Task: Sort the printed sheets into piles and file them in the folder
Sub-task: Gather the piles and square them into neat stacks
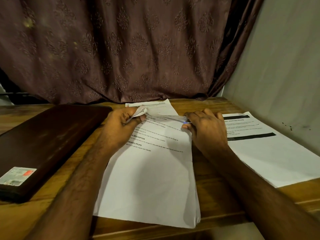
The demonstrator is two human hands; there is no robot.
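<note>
A stack of printed sheets lies in the middle of the wooden table. My left hand pinches the crumpled top left corner of the upper sheet. My right hand pinches the top right edge of the same stack, where a small shiny bit shows between the fingers. Another sheet pokes out behind the stack. A second pile of printed sheets with black bars lies to the right. The dark brown folder lies shut on the left, with a sticker near its front corner.
A brown patterned curtain hangs right behind the table. A pale wall stands close along the right side, next to the second pile. The table's front edge runs under my forearms.
</note>
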